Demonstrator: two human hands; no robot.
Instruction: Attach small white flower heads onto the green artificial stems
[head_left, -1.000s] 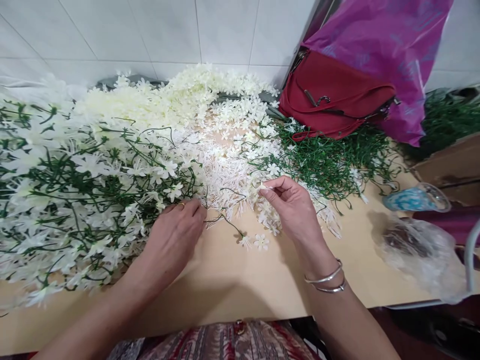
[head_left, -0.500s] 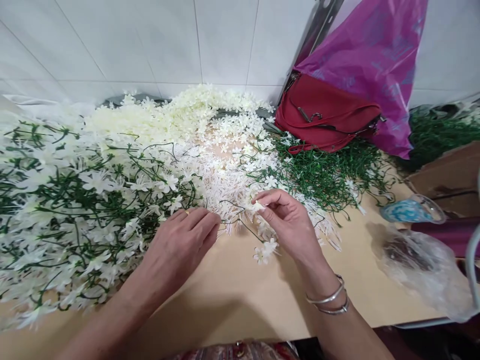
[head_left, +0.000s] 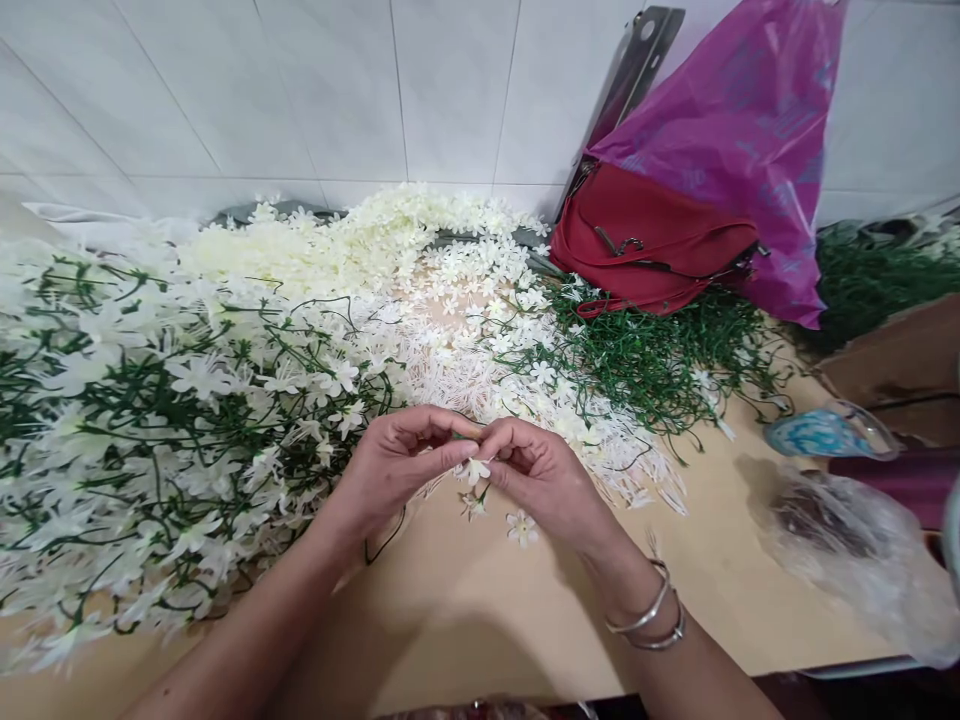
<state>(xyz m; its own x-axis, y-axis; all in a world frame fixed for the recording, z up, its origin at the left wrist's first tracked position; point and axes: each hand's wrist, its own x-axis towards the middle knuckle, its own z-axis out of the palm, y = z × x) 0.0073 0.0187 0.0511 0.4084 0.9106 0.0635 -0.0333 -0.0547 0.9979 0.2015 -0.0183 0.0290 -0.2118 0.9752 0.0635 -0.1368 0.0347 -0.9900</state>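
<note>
My left hand and my right hand meet over the table, fingertips nearly touching. Between them is a white artificial flower, pinched by both. A dark green stem hangs below my left hand and seems to belong to the same piece. Just under the fingers is a smaller blossom, and a loose-looking white bloom lies below my right hand. White stamen strands spread behind the hands. The exact grip point on the stem is hidden by the fingers.
A large heap of white flowers with green stems fills the left side. Cream petals lie along the wall. To the right are green stems, a red bag, a purple plastic bag, and a clear plastic bag.
My hands have come together from apart. The left moved right and turned to pinch with its thumb; the right shifted left and slightly down. The green stem now hangs on the left side.
</note>
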